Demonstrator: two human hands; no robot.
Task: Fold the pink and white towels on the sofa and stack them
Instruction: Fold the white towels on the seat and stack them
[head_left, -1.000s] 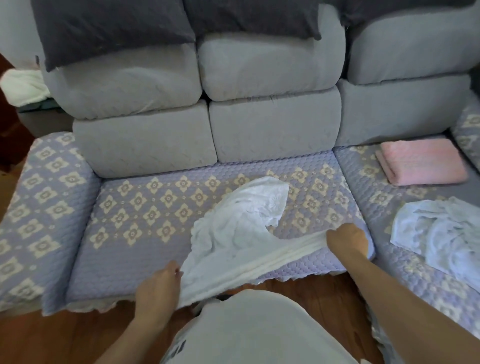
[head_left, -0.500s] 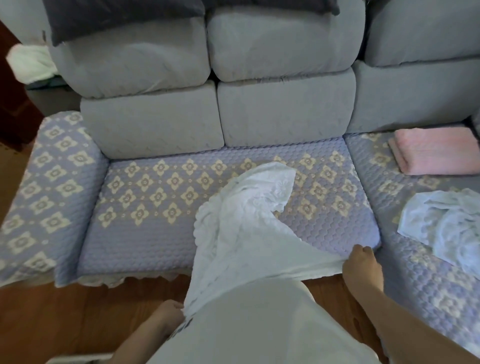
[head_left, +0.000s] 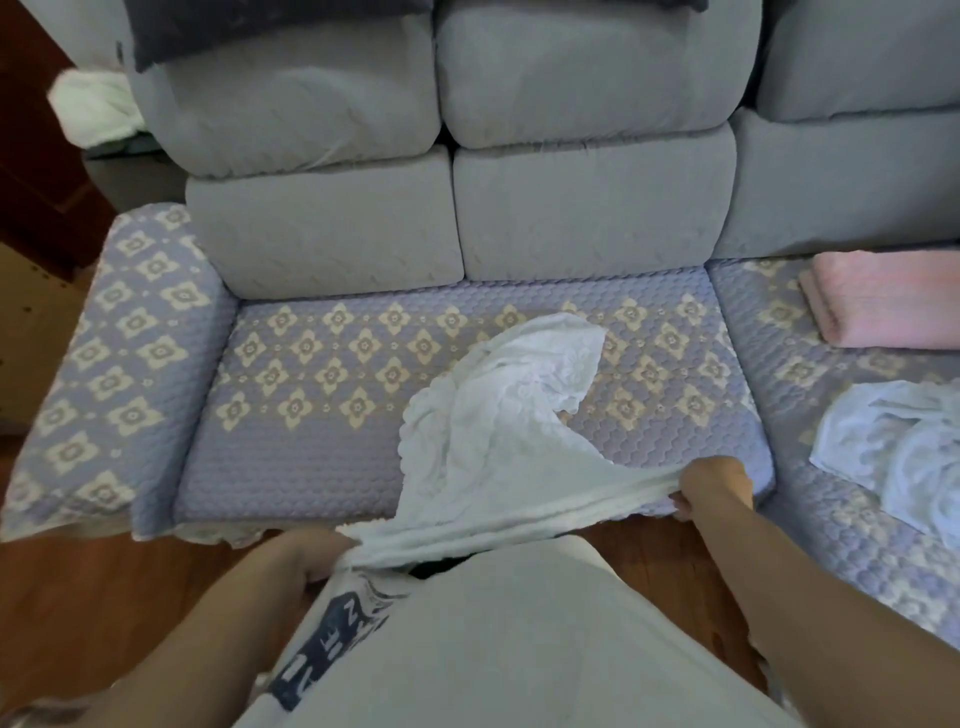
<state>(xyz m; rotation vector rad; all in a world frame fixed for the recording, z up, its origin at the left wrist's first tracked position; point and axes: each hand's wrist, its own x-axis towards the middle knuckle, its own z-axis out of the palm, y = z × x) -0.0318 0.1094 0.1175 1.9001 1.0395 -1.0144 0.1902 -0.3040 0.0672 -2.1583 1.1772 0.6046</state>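
Far left, dark wood floor (head_left: 104, 597) meets the sofa's patterned lilac armrest (head_left: 124, 364), grey back cushions (head_left: 332, 218) stacked behind. Left hand (head_left: 311, 558) grips one corner of the white towel (head_left: 498, 441) at the seat's front edge; the cloth stretches taut across to the right hand (head_left: 714, 486), fingers curled on the other corner, its far end draped over the quilted seat cover (head_left: 311, 415). Further right, a folded pink towel (head_left: 888, 299) sits near the back, a crumpled white towel (head_left: 898, 452) lying in front of it.
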